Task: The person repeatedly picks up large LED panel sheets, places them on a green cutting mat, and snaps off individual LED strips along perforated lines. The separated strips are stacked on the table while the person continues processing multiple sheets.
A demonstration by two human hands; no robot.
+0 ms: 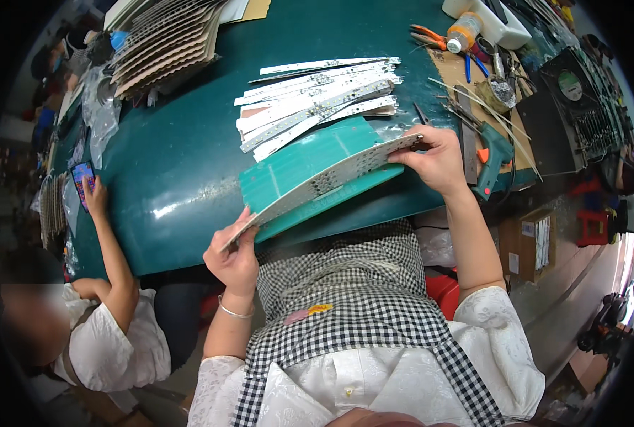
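Note:
A long, thin circuit board panel [322, 183], whitish with small dark marks along its middle, spans my two hands at a slant. My left hand [233, 257] pinches its lower left end between thumb and fingers. At the upper right end, my right hand [438, 160] grips it the same way. The panel is tilted up on edge and looks slightly bowed. Beneath and behind it lies a green sheet or pad [302, 155], partly hidden by the panel. Just beyond, several white circuit board strips [317, 99] are fanned in a loose pile.
On the green tabletop [182, 153], a cardboard divider stack [167, 43] stands far left. To the right lie a green glue gun [494, 158], orange-handled pliers [430, 37], blue-handled pliers [477, 67] and a bottle [465, 32]. At left, another person's hand [95, 196] holds a phone [83, 181].

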